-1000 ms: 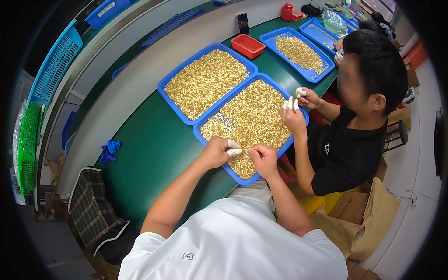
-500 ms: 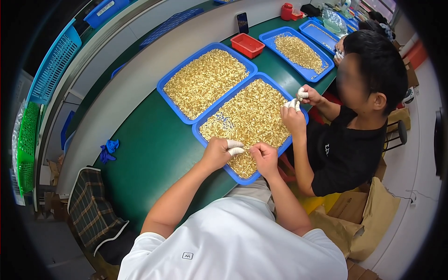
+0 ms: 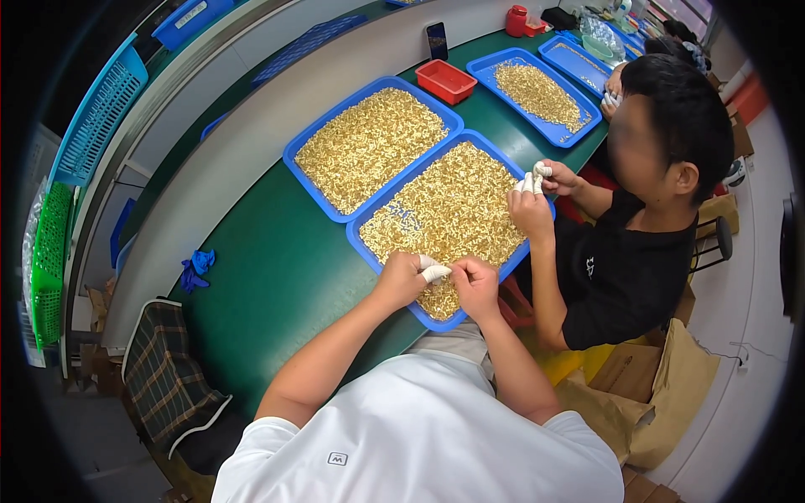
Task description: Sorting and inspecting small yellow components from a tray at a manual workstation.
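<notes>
I locate the small gold-coloured pieces [image 3: 457, 201] beneath and beyond both hands, spread in a blue tray [image 3: 356, 237]. The left hand [image 3: 402, 281] is positioned over the tray's near end, white-covered fingertips drawn close together. The right hand [image 3: 476, 289] is just beside it, bare fingertips pinched near those covers. I cannot tell whether either hand grips a piece. Beyond the left hand, a second filled tray [image 3: 303, 189] adjoins the first. A co-worker's hand [image 3: 530, 216] is beyond the right hand.
</notes>
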Available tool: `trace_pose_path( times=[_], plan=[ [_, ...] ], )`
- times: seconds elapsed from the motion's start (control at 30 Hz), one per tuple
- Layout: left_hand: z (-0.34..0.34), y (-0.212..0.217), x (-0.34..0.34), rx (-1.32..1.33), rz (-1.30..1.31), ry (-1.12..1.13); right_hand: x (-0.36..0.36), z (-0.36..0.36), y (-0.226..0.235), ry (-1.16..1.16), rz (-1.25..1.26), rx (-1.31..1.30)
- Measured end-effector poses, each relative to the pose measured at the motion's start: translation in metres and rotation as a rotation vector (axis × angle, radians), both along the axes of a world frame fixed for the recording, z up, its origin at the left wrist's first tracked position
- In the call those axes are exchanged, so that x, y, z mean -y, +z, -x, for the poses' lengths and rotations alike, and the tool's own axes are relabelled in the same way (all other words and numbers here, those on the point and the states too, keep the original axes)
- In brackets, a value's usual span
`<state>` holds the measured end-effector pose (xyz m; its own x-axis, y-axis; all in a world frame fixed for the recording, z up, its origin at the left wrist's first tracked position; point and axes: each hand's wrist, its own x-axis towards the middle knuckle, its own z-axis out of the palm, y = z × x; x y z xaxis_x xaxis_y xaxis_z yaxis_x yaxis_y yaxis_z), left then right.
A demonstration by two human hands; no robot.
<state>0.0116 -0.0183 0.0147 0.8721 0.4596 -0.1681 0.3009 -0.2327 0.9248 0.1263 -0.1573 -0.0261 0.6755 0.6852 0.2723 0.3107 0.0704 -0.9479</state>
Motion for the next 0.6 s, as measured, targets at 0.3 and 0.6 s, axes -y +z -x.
trace_pose_path(
  times=[0.3,0.6],
  plan=[
    [0.004,0.012,-0.010,-0.008,-0.692,-0.174,0.001,0.000,0.001,-0.071,-0.121,-0.411],
    [0.002,-0.012,-0.010,0.001,-0.663,-0.158,-0.001,0.000,-0.005,-0.047,-0.106,-0.398]
  ],
)
